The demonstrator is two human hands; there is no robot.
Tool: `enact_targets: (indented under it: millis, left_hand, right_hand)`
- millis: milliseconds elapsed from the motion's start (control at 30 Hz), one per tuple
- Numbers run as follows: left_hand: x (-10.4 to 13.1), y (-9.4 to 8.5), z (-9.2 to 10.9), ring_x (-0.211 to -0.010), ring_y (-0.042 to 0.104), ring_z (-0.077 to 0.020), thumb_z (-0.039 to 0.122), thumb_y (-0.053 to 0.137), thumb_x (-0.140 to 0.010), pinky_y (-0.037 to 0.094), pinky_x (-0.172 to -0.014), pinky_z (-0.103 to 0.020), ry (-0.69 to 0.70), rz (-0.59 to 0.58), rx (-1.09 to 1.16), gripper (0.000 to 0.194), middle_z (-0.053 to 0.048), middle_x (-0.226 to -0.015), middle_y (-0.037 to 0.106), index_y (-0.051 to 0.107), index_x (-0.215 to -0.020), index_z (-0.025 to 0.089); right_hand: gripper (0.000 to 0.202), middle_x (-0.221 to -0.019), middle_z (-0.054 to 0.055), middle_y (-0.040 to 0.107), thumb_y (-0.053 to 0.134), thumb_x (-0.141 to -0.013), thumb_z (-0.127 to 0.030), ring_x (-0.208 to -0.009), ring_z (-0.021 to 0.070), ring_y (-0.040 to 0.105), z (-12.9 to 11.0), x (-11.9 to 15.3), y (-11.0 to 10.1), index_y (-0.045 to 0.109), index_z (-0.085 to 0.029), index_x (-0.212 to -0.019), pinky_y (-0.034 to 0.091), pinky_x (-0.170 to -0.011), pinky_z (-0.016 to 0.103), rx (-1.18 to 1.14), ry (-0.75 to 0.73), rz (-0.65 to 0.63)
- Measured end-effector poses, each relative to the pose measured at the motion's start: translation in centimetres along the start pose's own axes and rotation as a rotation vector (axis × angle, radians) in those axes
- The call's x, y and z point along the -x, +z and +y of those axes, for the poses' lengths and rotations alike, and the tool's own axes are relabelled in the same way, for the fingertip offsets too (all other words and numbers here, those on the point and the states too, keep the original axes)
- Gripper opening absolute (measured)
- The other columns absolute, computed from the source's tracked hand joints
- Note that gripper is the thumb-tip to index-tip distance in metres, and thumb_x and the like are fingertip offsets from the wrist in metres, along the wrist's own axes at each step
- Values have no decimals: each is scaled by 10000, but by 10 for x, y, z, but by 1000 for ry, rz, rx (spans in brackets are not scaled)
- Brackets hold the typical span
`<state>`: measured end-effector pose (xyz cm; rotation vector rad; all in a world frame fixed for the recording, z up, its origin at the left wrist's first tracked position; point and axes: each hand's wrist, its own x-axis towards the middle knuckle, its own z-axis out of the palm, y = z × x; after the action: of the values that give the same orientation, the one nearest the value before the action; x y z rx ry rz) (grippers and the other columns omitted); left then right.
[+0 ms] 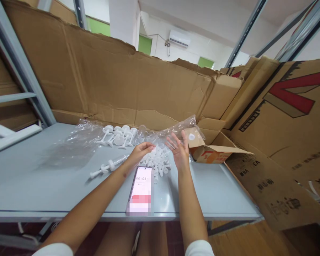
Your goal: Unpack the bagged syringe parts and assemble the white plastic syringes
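Observation:
Small white plastic parts [160, 160] lie in a pile at the middle of the grey table. My left hand [142, 152] is at the pile's left edge, its fingers pressed together; what they hold, if anything, is too small to name. My right hand [179, 148] is raised at the pile's right side, fingers spread, holding nothing. In front of the pile lies a phone [141, 188] showing a timer. White plungers with round ends [118, 137] are heaped behind my left hand. A clear syringe-like tube with a white plunger [110, 165] rests beside my left forearm.
Clear plastic bags [80, 142] lie at the back left and behind the pile. An open cardboard box [212, 151] stands at the right. Tall cardboard sheets [138, 85] wall the table's back and right side. Metal posts [24, 67] rise at the left.

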<state>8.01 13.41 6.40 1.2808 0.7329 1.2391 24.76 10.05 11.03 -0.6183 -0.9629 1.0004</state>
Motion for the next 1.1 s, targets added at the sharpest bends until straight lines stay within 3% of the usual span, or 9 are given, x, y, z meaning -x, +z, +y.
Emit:
enact_targets:
  millis: [200, 400, 533, 633, 867, 967, 1100]
  left_hand:
    - [1, -5, 8, -932, 607, -200, 318, 676, -656, 425, -861, -341, -96, 42, 299, 250, -87, -1051, 622, 507, -727, 149]
    - [2, -5, 10, -961, 600, -211, 301, 669, -655, 427, -883, -363, -106, 46, 302, 240, -104, -1112, 600, 494, -723, 150]
    - [2, -6, 12, -951, 607, -211, 282, 666, -658, 428, -894, -373, -106, 79, 327, 234, -95, -1077, 619, 488, -743, 155]
    - [1, -8, 11, -985, 596, -216, 258, 645, -684, 435, -899, -381, -108, 71, 413, 209, -89, -1100, 609, 474, -760, 166]
    - [-1, -9, 4, -1092, 533, -207, 283, 585, -750, 428, -929, -382, -57, 40, 456, 128, -56, -1209, 547, 512, -774, 180]
    - [-1, -4, 3, -1097, 530, -209, 249, 610, -733, 398, -966, -383, -39, 9, 456, 116, -57, -1192, 559, 528, -765, 173]
    - [1, -1, 2, -1095, 531, -213, 243, 622, -723, 370, -989, -372, -61, -19, 400, 126, -71, -1182, 561, 570, -802, 160]
  right_hand:
    - [616, -1310, 89, 456, 516, -762, -500, -1081, 223, 546, -9, 1, -4, 302, -319, -1310, 426, -895, 468, -44, -127, 23]
    - [433, -1202, 107, 554, 503, -799, -421, -1041, 197, 570, -4, -6, -16, 502, -199, -1171, 413, -923, 424, 36, -156, 212]
    - [494, -1317, 73, 459, 450, -819, -450, -1154, 183, 488, -5, -6, -16, 386, -280, -1278, 407, -936, 411, 22, -143, 143]
    - [580, -1334, 75, 439, 486, -793, -465, -1153, 192, 488, -5, -5, -14, 308, -303, -1321, 427, -913, 406, 21, -41, 83]
    - [668, -1256, 84, 512, 690, -641, -378, -1003, 208, 592, 16, -2, -4, 432, -278, -1249, 477, -866, 396, 89, 224, -22]
    - [657, -1222, 82, 539, 705, -616, -370, -964, 213, 610, 24, 0, 0, 461, -285, -1220, 487, -842, 412, 139, 208, -29]
    - [651, -1211, 113, 545, 698, -625, -325, -950, 201, 617, 26, -4, -4, 455, -239, -1223, 477, -847, 381, 140, 108, 77]
